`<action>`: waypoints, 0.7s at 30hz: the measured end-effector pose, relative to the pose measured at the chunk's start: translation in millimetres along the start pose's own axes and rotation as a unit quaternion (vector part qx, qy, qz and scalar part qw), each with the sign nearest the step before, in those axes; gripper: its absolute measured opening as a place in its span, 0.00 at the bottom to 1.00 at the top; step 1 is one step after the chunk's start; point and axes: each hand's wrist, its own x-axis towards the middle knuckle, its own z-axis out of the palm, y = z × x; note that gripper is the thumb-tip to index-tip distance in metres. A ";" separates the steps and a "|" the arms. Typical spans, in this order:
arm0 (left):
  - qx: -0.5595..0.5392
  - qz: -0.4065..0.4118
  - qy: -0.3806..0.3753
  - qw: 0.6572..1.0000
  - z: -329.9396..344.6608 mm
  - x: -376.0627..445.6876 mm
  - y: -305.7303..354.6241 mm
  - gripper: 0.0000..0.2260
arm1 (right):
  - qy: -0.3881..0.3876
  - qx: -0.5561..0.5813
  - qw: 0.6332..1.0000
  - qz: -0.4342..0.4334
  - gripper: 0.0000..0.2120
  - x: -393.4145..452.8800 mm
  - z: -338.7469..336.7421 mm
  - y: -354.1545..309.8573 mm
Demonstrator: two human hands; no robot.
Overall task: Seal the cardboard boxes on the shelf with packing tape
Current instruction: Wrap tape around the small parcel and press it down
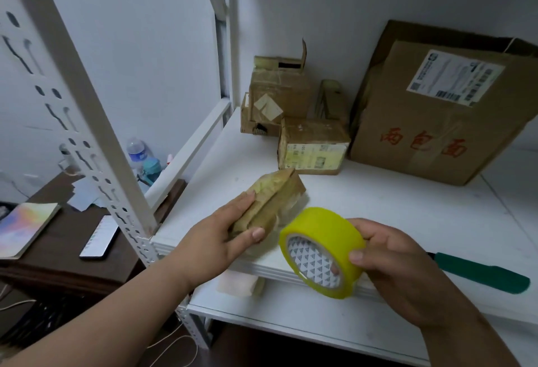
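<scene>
White laminate forms the shelf board (378, 200), which is carried on a white slotted steel upright (96, 145) and set against plain pale walls. A lower white board is seen beneath it. To the left, a dark wooden desk (58, 250) is noted, bearing a pastel-covered notebook (24, 227), a smartphone (100, 238), loose papers and a plastic water bottle (136, 149).

At the back of the shelf, a large creased cardboard carton (442, 128) is leaned against the wall; a white shipping label and red printed characters are carried on its face. Beside it, several small worn cardboard boxes (279, 98) are stacked, and one box with a yellowed label (314, 148) is set in front of them. A green-handled knife (480, 272) is laid on the board at the right.

A small cardboard box (270, 203), wrapped in wrinkled, glossy old tape, is tilted above the shelf's front edge. It is gripped by the left hand (224, 238), fingers laid over the top and the thumb curled against the near end.

A yellow packing tape roll (320, 250), cylindrical with a white patterned core, is held just beside the box by the right hand (387, 262), thumb clamped on the outer band and fingers wrapped behind.
</scene>
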 end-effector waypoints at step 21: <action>0.088 0.162 0.014 0.983 -8.1 -1.6 -7.1 0.34 | -0.029 -0.030 0.999 0.025 0.25 25.3 17.2 11.8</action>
